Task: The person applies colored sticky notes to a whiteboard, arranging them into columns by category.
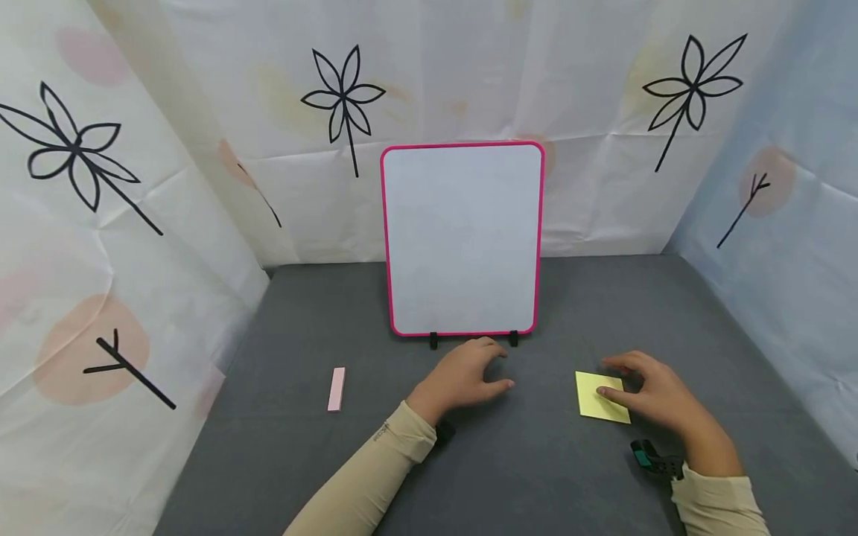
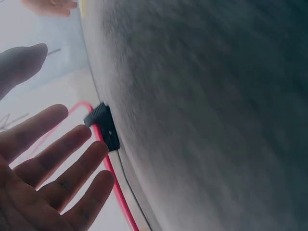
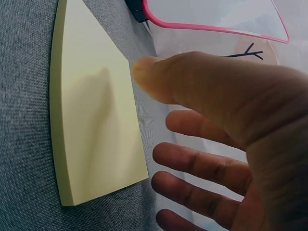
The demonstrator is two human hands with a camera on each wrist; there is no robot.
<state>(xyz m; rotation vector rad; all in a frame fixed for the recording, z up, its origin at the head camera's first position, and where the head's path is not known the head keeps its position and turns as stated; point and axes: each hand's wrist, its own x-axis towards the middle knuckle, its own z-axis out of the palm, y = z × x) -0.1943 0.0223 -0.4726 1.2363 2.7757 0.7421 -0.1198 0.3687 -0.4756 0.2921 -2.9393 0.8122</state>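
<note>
A pad of yellow sticky notes (image 1: 593,398) lies on the grey table, right of centre. Over its right edge hovers my right hand (image 1: 660,394), fingers loosely spread. In the right wrist view the thumb (image 3: 161,79) is close to the yellow pad (image 3: 101,120), and a narrow shadow falls on the top sheet. My left hand (image 1: 462,376) is in front of the pink-framed whiteboard (image 1: 464,238), near its foot, with nothing in its grasp. The left wrist view shows its fingers (image 2: 53,159) extended beside the board's black stand clip (image 2: 107,127).
A small pink strip pad (image 1: 337,389) lies on the table (image 1: 295,320) to the left. Two black feet hold the whiteboard upright near the back. White fabric walls (image 1: 462,74) printed with flowers enclose the table at the left, back and right.
</note>
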